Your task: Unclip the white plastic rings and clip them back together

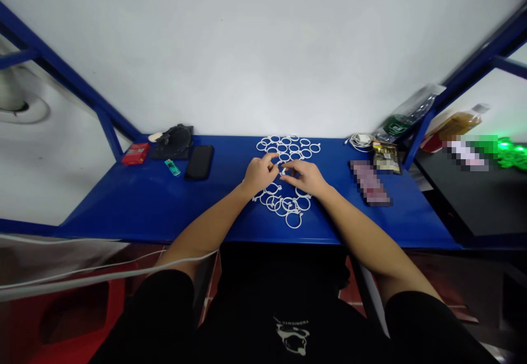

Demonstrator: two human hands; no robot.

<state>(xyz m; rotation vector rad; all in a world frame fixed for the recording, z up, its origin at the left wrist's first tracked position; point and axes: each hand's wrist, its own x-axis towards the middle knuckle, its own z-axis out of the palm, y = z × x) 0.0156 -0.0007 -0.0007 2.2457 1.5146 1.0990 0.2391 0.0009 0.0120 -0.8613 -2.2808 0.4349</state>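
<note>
Seemingly pinching a thin white plastic ring (pixel 283 172) in right hand (pixel 305 177), with left hand (pixel 262 172) curled close, of unclear grip; between far white rings (pixel 287 148) and near white rings (pixel 282 203) on blue bench (pixel 230 158). Probably mid-alignment; next needing steady precision.

Some twenty rings (pixel 293 228), two hands (pixel 261 174), two bottles (pixel 398 126)

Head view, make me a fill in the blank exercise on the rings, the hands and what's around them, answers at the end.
1. The rings are coloured ____.
2. The tabletop beneath them is ____.
3. Of the left hand and the right hand, the black phone lies closer to the ____.
4. The green label is on a clear plastic ____.

Missing words: white; blue; left hand; bottle.
</note>
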